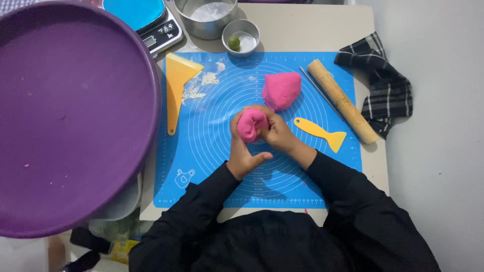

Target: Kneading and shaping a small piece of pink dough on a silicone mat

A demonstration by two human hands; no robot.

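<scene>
Both hands, left hand (241, 151) and right hand (278, 132), grip a small pink dough piece (250, 124), seemingly half-shaped, while the larger pink lump (281, 89) waits untouched on the blue mat (212, 126)

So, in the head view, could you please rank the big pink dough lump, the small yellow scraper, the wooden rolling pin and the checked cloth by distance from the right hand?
From the right hand:
1. Big pink dough lump, just above.
2. Small yellow scraper, right; nearly level with the lump.
3. Wooden rolling pin, farther right.
4. Checked cloth, off the mat.

Home kitchen: baking mat (212, 146), rolling pin (343, 100).
</scene>
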